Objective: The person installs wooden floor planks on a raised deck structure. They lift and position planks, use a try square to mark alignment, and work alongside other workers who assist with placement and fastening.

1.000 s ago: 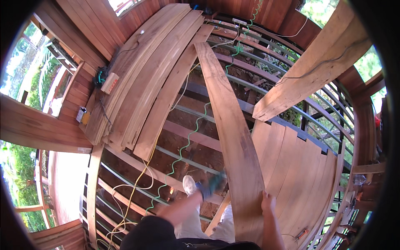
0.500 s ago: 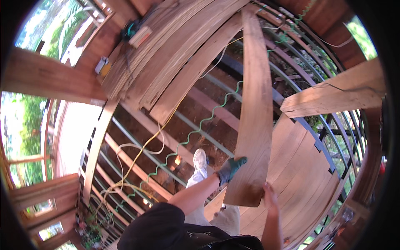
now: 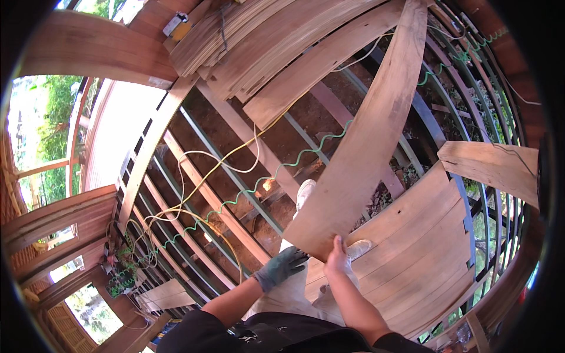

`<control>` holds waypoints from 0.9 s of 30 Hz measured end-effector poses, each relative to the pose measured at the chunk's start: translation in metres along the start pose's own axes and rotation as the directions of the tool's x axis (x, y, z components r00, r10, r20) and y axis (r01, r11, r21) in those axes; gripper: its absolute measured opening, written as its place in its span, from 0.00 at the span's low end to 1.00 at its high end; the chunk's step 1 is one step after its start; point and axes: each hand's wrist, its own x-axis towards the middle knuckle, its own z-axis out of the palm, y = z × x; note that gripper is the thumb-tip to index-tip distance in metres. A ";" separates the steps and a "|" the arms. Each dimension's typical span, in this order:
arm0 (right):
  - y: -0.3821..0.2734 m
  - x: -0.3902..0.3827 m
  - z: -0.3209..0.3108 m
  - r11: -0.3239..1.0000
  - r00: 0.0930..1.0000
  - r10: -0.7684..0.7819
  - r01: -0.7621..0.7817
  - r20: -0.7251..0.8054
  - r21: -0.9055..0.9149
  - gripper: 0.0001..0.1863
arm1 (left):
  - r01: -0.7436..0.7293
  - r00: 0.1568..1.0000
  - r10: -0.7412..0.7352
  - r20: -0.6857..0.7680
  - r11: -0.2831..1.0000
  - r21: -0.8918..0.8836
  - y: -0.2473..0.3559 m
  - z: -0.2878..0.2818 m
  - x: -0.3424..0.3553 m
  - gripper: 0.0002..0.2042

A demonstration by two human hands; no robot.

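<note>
A long wide wooden plank slants across the open floor frame, its far end up at the upper right. Bare, my right hand grips the plank's near end, thumb on top and fingers hidden beneath. My left hand, in a grey-green glove, is close to the plank's near left corner with its fingers stretched out, not wrapped round the wood. Whether its fingertips touch the end edge, I cannot tell. Below the plank's near end, my shoe stands on the laid floorboards.
Stacked planks lie at the far side. Open joists span gaps over bare soil. A green coiled hose and yellow cord cross them. A thick timber post juts in at the right, and another beam at upper left.
The plank has swung so its near end lies farther left and its far end farther right. My left hand has come off its left edge; my right hand still holds the near end.
</note>
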 end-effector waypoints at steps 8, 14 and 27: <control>0.049 0.086 0.015 0.679 0.939 0.103 0.173 0.327 -0.713 0.24 | -0.451 0.715 0.478 -0.510 0.873 0.187 0.084 -0.086 0.149 0.11; 0.014 0.069 -0.171 0.661 0.994 0.098 -0.024 0.055 -0.750 0.14 | -0.516 0.577 0.632 -0.517 0.773 0.369 0.255 -0.210 0.207 0.12; 0.141 -0.174 -0.293 0.427 0.903 0.182 -0.430 -0.391 -0.796 0.17 | 0.009 0.797 0.533 0.284 -0.481 0.877 0.316 -0.016 0.210 0.15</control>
